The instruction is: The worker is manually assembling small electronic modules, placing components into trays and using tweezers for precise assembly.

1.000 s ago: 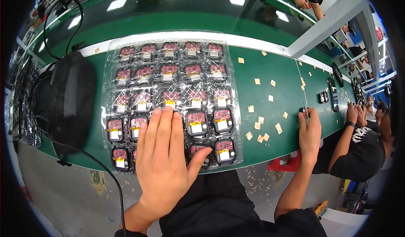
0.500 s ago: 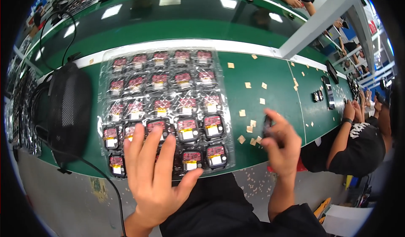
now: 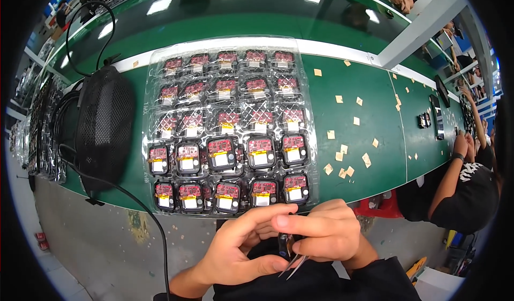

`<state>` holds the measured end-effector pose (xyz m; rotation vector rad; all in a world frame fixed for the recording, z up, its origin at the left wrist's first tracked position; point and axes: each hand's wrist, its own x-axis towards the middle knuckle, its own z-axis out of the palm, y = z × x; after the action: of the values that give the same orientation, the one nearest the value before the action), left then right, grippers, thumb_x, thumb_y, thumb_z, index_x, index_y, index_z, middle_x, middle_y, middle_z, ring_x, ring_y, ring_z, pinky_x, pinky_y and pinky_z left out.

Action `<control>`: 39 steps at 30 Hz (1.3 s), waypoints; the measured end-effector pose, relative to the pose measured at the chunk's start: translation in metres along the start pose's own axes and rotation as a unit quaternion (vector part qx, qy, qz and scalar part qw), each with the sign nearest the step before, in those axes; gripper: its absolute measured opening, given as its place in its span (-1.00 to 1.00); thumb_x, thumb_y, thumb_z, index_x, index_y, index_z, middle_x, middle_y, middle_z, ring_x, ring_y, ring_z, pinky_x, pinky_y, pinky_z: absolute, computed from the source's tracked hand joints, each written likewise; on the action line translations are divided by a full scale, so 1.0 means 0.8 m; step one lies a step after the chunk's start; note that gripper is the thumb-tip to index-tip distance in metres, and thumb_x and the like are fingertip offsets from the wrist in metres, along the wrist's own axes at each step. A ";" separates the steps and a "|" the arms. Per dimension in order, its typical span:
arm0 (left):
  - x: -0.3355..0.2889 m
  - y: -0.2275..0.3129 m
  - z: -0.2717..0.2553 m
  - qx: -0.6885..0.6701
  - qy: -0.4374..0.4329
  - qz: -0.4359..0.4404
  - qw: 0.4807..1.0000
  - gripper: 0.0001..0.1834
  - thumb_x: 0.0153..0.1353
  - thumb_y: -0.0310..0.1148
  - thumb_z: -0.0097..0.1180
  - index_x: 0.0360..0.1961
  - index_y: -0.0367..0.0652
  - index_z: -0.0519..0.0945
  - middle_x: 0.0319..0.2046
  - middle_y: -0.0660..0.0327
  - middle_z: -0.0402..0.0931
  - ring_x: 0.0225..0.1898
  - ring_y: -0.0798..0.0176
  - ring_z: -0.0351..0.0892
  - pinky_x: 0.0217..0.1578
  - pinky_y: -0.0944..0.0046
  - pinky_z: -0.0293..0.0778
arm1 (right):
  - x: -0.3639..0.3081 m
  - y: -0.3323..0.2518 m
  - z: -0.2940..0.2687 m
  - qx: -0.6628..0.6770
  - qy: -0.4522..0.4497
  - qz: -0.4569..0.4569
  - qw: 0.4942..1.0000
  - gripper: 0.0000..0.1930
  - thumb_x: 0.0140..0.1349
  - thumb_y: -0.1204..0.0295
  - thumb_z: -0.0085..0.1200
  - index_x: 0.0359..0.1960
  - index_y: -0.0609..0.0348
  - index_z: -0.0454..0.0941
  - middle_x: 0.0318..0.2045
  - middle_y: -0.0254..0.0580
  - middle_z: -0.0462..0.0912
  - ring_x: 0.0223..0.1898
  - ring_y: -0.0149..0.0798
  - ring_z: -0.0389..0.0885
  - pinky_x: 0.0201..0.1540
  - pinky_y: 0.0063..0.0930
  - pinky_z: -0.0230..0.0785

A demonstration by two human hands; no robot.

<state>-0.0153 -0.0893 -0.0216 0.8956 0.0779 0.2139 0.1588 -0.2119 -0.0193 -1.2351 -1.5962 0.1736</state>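
Observation:
My two hands meet just in front of the table's near edge. Between the fingers of my left hand (image 3: 235,247) is a small black device (image 3: 285,242), seen edge-on and partly covered. It resembles the square watch modules in the tray. My right hand (image 3: 326,231) is closed around thin metal tweezers (image 3: 295,267), whose prongs point down beside the device. Just beyond my hands lies a clear plastic tray (image 3: 146,164) with rows of square black watch modules (image 3: 261,152), showing red circuit boards, yellow tape and white labels.
A black mesh bag (image 3: 104,127) with a cable (image 3: 142,210) stands left of the tray. Small tan paper squares (image 3: 356,121) are scattered over the green table (image 3: 375,156) at the right. A person (image 3: 455,194) works farther right. A grey post (image 3: 423,25) rises at the back.
My left hand has left the tray's near rows and my right hand has come in from the right. Both now meet at the small black device. The scene has shifted right in view.

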 end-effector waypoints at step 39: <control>0.008 -0.023 0.006 0.192 0.204 0.302 0.911 -0.26 -0.02 -0.33 0.59 0.12 -0.46 0.50 -0.08 -0.13 0.58 0.01 -0.05 0.67 -0.03 0.15 0.66 | 0.009 -0.013 0.010 -0.039 0.029 0.130 0.990 -0.67 0.25 0.35 0.33 -0.08 0.33 0.58 -0.27 -0.07 0.59 -0.51 -0.42 0.49 -0.45 -0.62 0.37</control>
<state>-0.0059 -0.1027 -0.0328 1.2407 0.2361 0.9947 0.1469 -0.2076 -0.0117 -1.4963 -1.3998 0.2401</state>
